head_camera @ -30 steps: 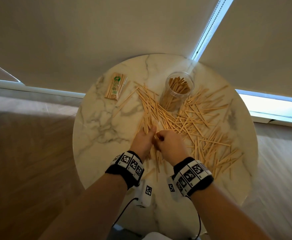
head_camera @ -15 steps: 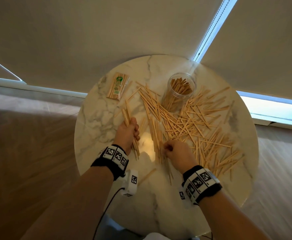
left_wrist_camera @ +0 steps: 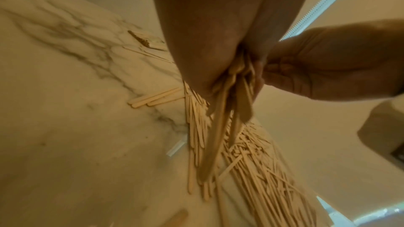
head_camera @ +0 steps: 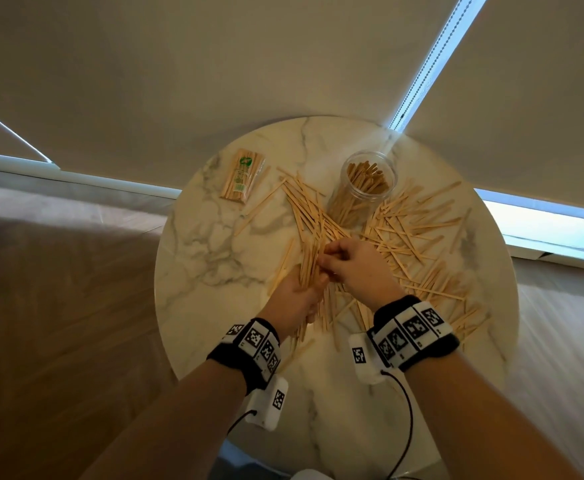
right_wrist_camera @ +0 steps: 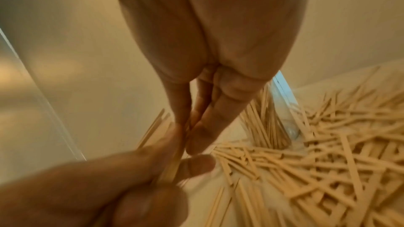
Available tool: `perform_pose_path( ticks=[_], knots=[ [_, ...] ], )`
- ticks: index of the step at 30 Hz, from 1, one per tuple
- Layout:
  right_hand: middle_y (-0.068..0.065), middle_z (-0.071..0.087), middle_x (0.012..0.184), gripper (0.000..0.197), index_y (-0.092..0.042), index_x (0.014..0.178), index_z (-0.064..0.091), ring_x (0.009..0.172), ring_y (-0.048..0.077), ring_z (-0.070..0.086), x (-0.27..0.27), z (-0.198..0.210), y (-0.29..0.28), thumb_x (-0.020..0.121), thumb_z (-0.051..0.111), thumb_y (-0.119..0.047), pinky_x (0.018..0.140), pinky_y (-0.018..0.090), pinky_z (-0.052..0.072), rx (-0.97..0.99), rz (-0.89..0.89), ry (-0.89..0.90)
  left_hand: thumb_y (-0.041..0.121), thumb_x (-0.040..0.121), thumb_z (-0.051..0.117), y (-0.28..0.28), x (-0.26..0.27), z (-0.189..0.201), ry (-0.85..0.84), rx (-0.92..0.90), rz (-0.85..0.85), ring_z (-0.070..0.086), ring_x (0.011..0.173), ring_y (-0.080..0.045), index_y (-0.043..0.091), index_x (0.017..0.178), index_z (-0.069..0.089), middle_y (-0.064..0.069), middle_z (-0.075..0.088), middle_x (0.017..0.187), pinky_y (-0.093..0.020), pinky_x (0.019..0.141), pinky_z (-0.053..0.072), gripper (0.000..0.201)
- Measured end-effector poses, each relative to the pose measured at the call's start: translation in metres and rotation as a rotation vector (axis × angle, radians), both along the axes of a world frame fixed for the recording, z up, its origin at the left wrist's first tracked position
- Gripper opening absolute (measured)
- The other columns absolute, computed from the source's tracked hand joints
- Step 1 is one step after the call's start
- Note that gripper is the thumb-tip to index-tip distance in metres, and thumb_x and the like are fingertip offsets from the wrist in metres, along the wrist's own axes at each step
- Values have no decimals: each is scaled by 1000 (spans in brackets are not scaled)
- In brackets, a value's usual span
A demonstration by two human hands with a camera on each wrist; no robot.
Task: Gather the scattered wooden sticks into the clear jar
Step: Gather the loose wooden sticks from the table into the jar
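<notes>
- Dozens of thin pale wooden sticks (head_camera: pixel 418 233) lie scattered on the round white marble bench (head_camera: pixel 214 258), fanned out around and in front of the clear cylindrical plastic jar (head_camera: pixel 366 183).
- That jar stands upright and lidless toward the far side of the bench, with a good many sticks standing on end in it, leaning against its wall.
- At the far left a flat clear packet of wooden sticks with a green label (head_camera: pixel 243 174) lies well apart from the jar.
- My left hand (head_camera: pixel 292 296) has its grip clamped round a bundle of sticks (head_camera: pixel 309 265), palm up, their ends sticking out past my fingers on both sides.
- My right hand (head_camera: pixel 356 268) is curled, thumb and fingertips pinching the top of the same bundle; the right wrist view shows my fingers (right_wrist_camera: pixel 207 118) pressed together on the sticks.
- Half a second ago my hands were apart: the left held its bundle out at the left of the pile and the right pressed on sticks on the bench. Now the two have met over the near edge of the pile.
- A second ago both hands were down on the pile, close together.
</notes>
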State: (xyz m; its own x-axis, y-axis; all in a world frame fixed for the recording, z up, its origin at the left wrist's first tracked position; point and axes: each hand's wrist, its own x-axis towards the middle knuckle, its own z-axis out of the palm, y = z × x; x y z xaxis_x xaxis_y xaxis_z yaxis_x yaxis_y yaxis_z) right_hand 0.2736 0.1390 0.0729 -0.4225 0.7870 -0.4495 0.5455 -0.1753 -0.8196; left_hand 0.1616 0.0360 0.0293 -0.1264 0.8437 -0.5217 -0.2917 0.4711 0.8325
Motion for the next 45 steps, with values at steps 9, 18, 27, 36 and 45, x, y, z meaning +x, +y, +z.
perform_pose_path(
  ticks=[9, 18, 27, 36, 45],
  knots=[
    [0, 69, 85, 50, -16, 94, 66, 83, 18, 65, -8, 10, 4, 104, 34, -53, 70, 30, 44, 257, 373, -396, 43, 98, 61, -3, 5, 13, 444, -21, -399, 50, 44, -6, 27, 81, 57, 2, 59, 64, -17, 43, 41, 24],
    [0, 56, 69, 32, -18, 80, 51, 72, 24, 63, -7, -6, -7, 102, 39, -38, 60, 31, 41, 547, 443, -647, 26, 94, 62, 14, 7, 18, 497, -30, -511, 57, 54, -11, 10, 71, 62, -2, 64, 61, -18, 56, 45, 28],
    [-7, 67, 93, 40, -23, 116, 55, 79, 7, 62, 26, -5, -23, 104, 34, -55, 69, 22, 46, 382, 164, -366, 48, 97, 62, 29, -27, 19, 78, 5, 4, 46, 56, -14, 16, 90, 53, 6, 48, 61, -36, 66, 49, 34],
    [4, 62, 115, 36, -16, 126, 54, 95, 22, 63, 17, -19, -66, 107, 33, -39, 83, 37, 56, 465, 854, -512, 43, 88, 70, 52, -10, 63, -266, 208, 229, 45, 55, -12, 22, 75, 55, 4, 42, 59, -34, 67, 49, 29],
    [12, 60, 102, 41, -10, 125, 54, 85, 25, 59, -9, 4, -48, 107, 32, -39, 72, 36, 49, 523, 904, -640, 42, 88, 72, 44, -2, 58, -232, 226, 311, 50, 54, -12, 20, 72, 55, 2, 44, 57, -41, 77, 55, 33]
  ],
)
